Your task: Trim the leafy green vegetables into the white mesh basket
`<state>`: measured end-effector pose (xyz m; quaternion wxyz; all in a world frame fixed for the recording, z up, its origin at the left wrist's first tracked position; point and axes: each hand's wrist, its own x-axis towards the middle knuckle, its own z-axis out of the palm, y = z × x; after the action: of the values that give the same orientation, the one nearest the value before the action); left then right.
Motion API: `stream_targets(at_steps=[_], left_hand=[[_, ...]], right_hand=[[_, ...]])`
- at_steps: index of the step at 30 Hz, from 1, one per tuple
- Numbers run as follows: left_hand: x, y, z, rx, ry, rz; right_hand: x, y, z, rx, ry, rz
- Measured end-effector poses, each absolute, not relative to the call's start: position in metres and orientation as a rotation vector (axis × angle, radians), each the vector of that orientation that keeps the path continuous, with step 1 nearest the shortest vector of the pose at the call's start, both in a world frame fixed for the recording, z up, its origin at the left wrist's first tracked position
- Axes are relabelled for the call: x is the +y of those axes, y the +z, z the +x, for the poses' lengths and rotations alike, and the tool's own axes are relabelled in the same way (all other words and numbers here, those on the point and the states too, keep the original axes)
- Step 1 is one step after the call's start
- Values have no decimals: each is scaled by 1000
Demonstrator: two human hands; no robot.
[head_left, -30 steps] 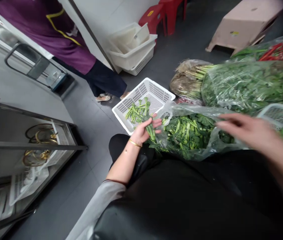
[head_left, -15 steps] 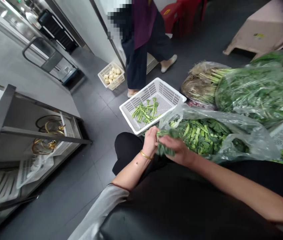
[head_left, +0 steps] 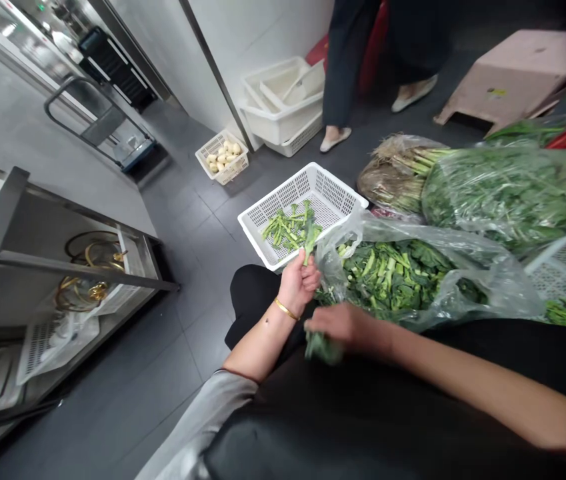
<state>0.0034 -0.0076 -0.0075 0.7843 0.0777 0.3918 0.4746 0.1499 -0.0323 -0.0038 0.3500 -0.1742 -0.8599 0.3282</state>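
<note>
My left hand (head_left: pixel 301 280) is closed around a green leafy vegetable stem (head_left: pixel 310 235), whose tip points up over the near rim of a white perforated basket (head_left: pixel 335 175). Several trimmed green stems (head_left: pixel 283 227) lie in that basket. Lower and to the right, my right hand (head_left: pixel 345 328) is closed on dark green leaves (head_left: pixel 323 348), a little blurred by motion. Beside it a clear plastic bag (head_left: pixel 505 287) lies open, full of leafy green stems (head_left: pixel 393 270).
A small basket of pale, rounded vegetables (head_left: pixel 223 157) and stacked white tubs (head_left: pixel 283 110) stand by the wall. Bagged greens (head_left: pixel 507 190) lie at right, near a pink stool (head_left: pixel 517 77). Another person's legs (head_left: pixel 345 63) are behind. A metal rack (head_left: pixel 87 267) stands left.
My hands have moved apart: the right went down toward my lap with leaves, while the left keeps the stem. The other person has stepped to the right, uncovering the white tubs.
</note>
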Motion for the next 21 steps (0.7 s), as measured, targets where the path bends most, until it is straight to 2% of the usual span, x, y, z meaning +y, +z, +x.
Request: stream_targets(at_steps=[4,7,10,13,15,17,19,21], left_hand=[[-15,-2,0,686,904,172],[-23,-3,4,688,726,253],[-28,-10,12,882,791,472],[-30,-21,20,1049,1057,606],[-27,-27,23,1071,1176,544],[-22,-29,21,1100,1249,429],[-16,-25,14,1119,1278,348],[-14,-17,5,1048,1222,313]], right_hand=[[-7,1,164,-1732,1459,-1116],[20,9,166,-1649,1686,-1084],[31,6,157,-1797,1480,-1266],[24,-5,147,-2042,966,-1510],[9,-10,142,-2201,554,-1421],[-12,-10,140,-2361,301,-1076],[-28,-8,140,-2439,312,-708],[-30,-7,144,-2339,547,-670]])
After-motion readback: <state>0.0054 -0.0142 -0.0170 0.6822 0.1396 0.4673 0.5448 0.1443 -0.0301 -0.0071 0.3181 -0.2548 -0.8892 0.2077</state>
